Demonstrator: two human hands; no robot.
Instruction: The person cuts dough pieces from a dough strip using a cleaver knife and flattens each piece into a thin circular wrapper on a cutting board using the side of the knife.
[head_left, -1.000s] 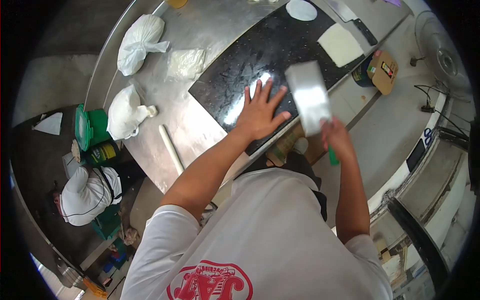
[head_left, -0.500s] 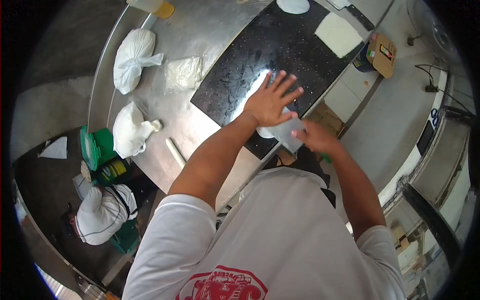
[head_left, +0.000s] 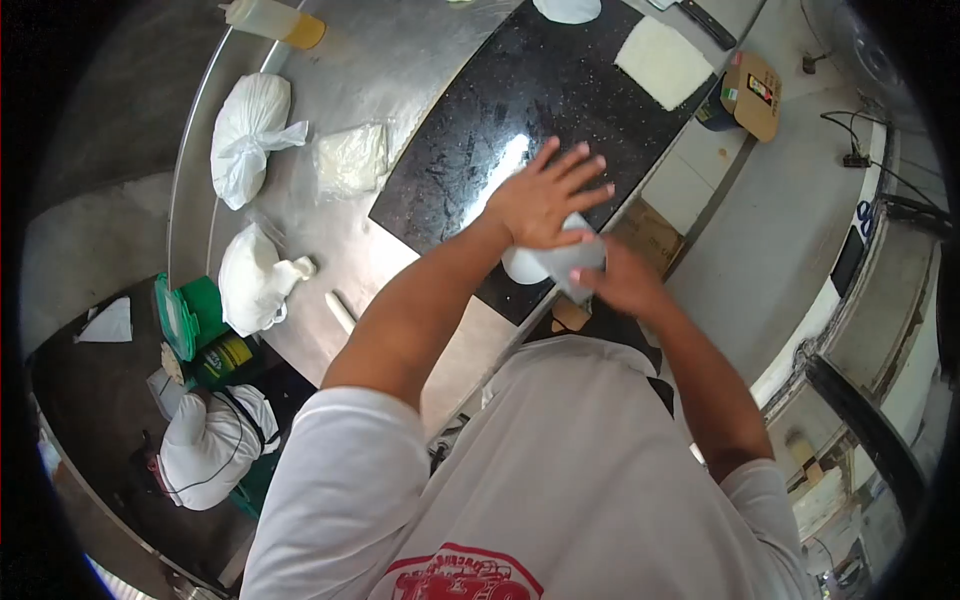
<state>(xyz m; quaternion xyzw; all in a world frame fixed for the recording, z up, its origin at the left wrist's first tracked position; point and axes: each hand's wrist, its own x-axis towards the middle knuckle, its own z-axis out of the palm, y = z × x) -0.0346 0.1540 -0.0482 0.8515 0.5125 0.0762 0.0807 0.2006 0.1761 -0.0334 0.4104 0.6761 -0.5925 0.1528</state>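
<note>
My left hand (head_left: 548,203) has its fingers spread over the black slab (head_left: 450,170), with its palm side near a grey flat blade (head_left: 574,262). The blade is gripped by my right hand (head_left: 632,280), close to the slab's front edge. A round white piece (head_left: 524,267) lies partly under the blade. Farther back on the slab are a white square cloth (head_left: 663,62) and another white round piece (head_left: 568,8).
On the steel table (head_left: 370,255) are tied white bags (head_left: 250,140), a clear packet (head_left: 352,160), a white stick (head_left: 340,312) and a bottle (head_left: 275,22). A knife (head_left: 706,24) lies at top right. Another person (head_left: 215,445) is at lower left.
The view has shifted slightly. My right hand and the blade have moved a little left, and more of the white round piece shows. My left hand remains spread.
</note>
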